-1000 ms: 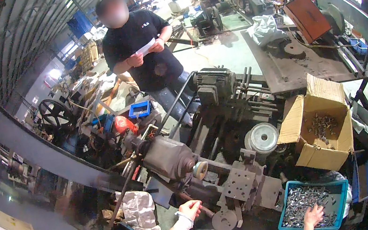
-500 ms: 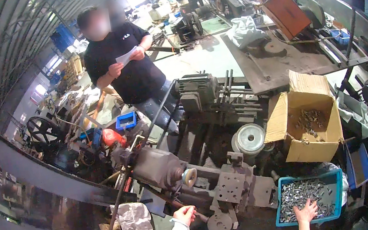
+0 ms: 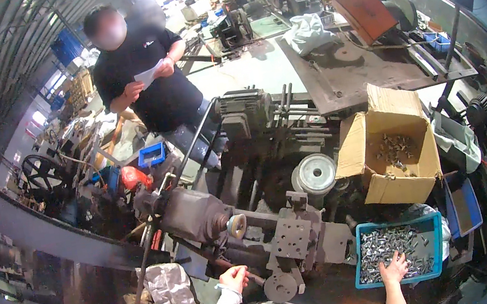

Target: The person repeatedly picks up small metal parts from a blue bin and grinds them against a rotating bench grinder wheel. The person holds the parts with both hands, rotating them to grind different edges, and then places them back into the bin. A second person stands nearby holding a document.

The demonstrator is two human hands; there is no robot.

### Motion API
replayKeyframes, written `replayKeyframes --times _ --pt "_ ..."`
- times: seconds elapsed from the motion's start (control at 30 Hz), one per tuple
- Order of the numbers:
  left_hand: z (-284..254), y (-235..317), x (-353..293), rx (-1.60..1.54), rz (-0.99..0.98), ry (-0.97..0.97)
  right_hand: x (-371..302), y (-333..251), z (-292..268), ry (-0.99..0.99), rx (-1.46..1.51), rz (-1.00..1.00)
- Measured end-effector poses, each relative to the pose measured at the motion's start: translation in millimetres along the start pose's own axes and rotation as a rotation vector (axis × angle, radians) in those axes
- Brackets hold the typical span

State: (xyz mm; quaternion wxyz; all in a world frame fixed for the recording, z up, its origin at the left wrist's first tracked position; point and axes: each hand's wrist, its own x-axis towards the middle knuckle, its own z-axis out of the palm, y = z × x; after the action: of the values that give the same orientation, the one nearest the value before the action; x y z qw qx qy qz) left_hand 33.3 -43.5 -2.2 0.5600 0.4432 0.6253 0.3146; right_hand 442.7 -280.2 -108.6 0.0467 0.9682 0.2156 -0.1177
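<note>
Many metal parts [image 3: 383, 243] lie around the right hand's [image 3: 393, 270] spread fingers [image 3: 396, 259].

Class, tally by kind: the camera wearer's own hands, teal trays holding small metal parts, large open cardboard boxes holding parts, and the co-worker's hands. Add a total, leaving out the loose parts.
Wearer's hands: 2 (left hand, right hand)
Teal tray: 1
Cardboard box: 1
Co-worker's hands: 2 (one, other)
Total: 6
</note>
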Motion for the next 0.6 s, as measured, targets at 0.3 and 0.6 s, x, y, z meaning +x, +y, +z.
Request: replayKeyframes --times 0.3,0.6 --pt "-3 9 -7 0.022 -0.039 0.007 6 -6 11 0.113 0.039 0.049" --pt "-1 0 -2 0.009 -0.087 -0.009 9 5 37 0.208 0.182 -0.016"
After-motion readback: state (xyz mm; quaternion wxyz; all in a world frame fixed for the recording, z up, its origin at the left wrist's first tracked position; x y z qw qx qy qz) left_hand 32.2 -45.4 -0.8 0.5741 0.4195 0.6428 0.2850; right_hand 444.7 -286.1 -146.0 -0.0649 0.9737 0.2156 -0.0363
